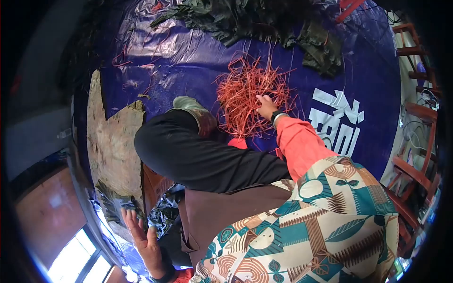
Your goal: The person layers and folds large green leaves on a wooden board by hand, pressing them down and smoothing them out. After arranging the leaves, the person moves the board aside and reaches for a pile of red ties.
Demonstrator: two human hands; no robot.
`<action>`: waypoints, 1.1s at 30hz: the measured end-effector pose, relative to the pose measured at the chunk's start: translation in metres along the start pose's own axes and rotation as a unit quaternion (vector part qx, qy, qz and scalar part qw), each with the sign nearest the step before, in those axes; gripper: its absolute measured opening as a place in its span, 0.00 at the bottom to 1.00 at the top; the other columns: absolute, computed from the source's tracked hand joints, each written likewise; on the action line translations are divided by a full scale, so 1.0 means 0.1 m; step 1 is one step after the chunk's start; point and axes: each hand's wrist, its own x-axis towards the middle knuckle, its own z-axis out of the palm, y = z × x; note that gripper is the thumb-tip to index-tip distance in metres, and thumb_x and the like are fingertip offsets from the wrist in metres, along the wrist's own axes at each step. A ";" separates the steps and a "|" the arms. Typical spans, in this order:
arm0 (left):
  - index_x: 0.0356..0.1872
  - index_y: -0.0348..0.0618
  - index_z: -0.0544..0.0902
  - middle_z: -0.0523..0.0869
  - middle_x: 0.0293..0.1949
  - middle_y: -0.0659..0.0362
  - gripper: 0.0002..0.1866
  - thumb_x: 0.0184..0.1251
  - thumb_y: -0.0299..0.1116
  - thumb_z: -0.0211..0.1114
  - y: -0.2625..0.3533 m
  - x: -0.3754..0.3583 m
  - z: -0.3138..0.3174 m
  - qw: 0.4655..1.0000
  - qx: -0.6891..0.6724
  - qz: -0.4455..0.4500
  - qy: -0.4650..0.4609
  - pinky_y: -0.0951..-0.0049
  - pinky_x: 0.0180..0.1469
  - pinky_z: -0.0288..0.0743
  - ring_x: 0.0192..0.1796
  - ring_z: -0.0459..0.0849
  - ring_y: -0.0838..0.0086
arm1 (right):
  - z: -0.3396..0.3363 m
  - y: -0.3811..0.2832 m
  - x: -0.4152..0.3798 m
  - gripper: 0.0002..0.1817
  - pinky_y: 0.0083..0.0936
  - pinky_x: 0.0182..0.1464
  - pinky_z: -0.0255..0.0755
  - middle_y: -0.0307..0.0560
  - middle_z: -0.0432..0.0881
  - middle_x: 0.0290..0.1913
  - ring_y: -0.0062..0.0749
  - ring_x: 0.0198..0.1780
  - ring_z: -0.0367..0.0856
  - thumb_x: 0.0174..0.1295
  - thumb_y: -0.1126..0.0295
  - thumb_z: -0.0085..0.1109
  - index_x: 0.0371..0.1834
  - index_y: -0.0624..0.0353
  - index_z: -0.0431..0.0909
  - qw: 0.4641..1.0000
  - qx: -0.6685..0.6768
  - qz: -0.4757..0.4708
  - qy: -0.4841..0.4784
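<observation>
My right hand (267, 106), with a dark watch at its wrist, reaches into a loose pile of thin red-orange strands (240, 89). Its fingers are curled at the pile's edge, closed on some of the strands; the fingertips are partly hidden. My left hand (145, 243) is raised at the lower left with its fingers apart, holding nothing. Near it, a dark green wrinkled leaf (113, 203) lies on the lower end of a worn wooden board (113, 151). Crinkled dark green leaves (226, 19) are heaped beyond the strands.
Purple-blue plastic sheeting (188, 75) with large white characters (337, 122) covers the ground. My bent leg in black trousers (207, 151) lies between the board and the strands. Reddish wooden chairs (420, 118) stand along the right side. A bright window (78, 259) shows at lower left.
</observation>
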 end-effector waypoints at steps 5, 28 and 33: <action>0.75 0.41 0.62 0.53 0.80 0.53 0.35 0.67 0.29 0.61 0.13 -0.05 0.12 0.999 0.003 -0.037 -0.011 0.56 0.78 0.48 0.79 0.57 0.61 | 0.21 0.15 0.58 0.38 0.36 0.67 0.69 0.61 0.67 0.71 0.55 0.67 0.72 0.60 0.69 0.67 0.73 0.66 0.62 0.997 -0.002 0.064 -0.033; 0.66 0.39 0.74 0.67 0.73 0.45 0.30 0.58 0.18 0.64 0.16 -0.23 0.00 0.972 0.051 0.230 0.003 0.61 0.72 0.64 0.73 0.69 0.55 | -1.89 -1.63 -2.18 0.11 0.18 0.51 0.74 0.40 0.85 0.42 0.22 0.45 0.82 0.66 0.80 0.55 0.50 0.62 0.81 0.795 0.438 -0.419 0.010; 0.66 0.40 0.75 0.68 0.73 0.46 0.28 0.62 0.22 0.67 0.10 -0.25 -0.08 0.950 0.079 0.300 -0.035 0.61 0.73 0.64 0.72 0.71 0.54 | -1.95 -2.03 -2.62 0.16 0.18 0.47 0.73 0.44 0.83 0.46 0.26 0.43 0.82 0.67 0.80 0.52 0.56 0.57 0.79 0.690 0.516 -0.480 -0.166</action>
